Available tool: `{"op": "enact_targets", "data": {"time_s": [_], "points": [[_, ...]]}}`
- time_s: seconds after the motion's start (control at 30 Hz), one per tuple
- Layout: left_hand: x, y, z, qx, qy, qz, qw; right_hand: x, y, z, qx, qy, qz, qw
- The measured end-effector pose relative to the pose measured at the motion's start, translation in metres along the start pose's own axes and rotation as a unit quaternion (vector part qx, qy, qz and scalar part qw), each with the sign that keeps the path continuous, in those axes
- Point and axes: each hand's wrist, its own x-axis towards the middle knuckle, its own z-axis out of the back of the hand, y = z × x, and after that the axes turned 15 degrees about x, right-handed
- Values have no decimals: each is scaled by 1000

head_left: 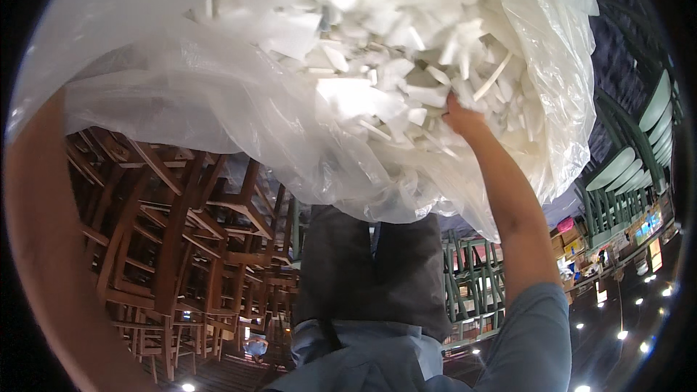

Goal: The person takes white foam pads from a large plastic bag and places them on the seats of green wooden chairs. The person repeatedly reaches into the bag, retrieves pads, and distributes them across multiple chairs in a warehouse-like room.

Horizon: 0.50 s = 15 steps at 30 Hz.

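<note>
Far left: left arm, blurred, runs up to the plastic; left hand hidden behind it or out of frame, so can't tell whether it grips. Middle: clear plastic bag, mouth wide open, loaded with loose white foam-like pieces. Right of middle: right hand reaches in over the near right rim, fingers down among the pieces; fingertips partly hidden, can't tell if closed on one or just touching. A white chunk sits right at the fingertips, a thin pale strip just beyond, to the right.

Step in hand, my read: handling loose pieces inside the bag. Next move there would call for a light grip, since the pieces look light and breakable, plus keeping the film out of the fingers' way.

Counts, left to right: brown wooden chairs, many, tangled, not countable. Bag, one. Foam-like pieces, dozens at least, overlapping, no exact count. Right hand, one; left hand, none visible. Thin pale strip by the fingers, one. Pink item, one, too small to identify. Pale green chairs, several stacked, edges overlap, no firm number.
</note>
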Motion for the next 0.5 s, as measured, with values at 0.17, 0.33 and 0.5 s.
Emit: {"op": "enact_targets", "data": {"time_s": [0.17, 0.33, 0.5], "points": [[17, -90, -30, -53, 47, -26, 997, -60, 27, 46, 245, -54, 54, 966], [-57, -205, -109, -240, -96, -44, 965, -79, 84, 48, 298, -272, 140, 904], [-179, -293, -202, -534, -71, -38, 842, -121, 143, 44, 324, -333, 156, 872]]}}
